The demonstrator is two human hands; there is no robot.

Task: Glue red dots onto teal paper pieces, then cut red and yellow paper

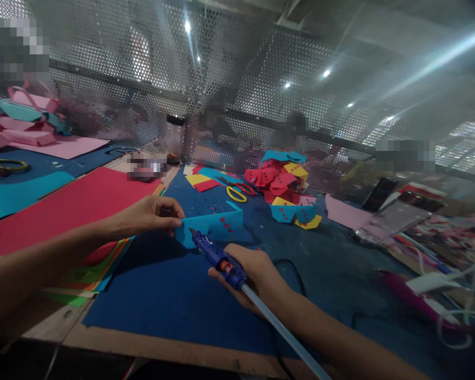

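Note:
My left hand (152, 214) pinches the left end of a folded light-blue paper piece (211, 224) dotted with small red spots, holding it upright on the dark blue mat (174, 295). My right hand (251, 277) grips a blue glue gun (217, 256) with a clear glue stick (285, 332) sticking out of its back. The gun's nozzle points at the lower left part of the blue paper, close to my left fingertips.
Sheets of red (59, 208) and other coloured paper lie at the left. Yellow-handled scissors (235, 191) and a heap of folded red, yellow and blue pieces (287, 192) sit behind. Pink paper, a phone and cluttered items lie right. A perforated metal screen (261, 84) backs the table.

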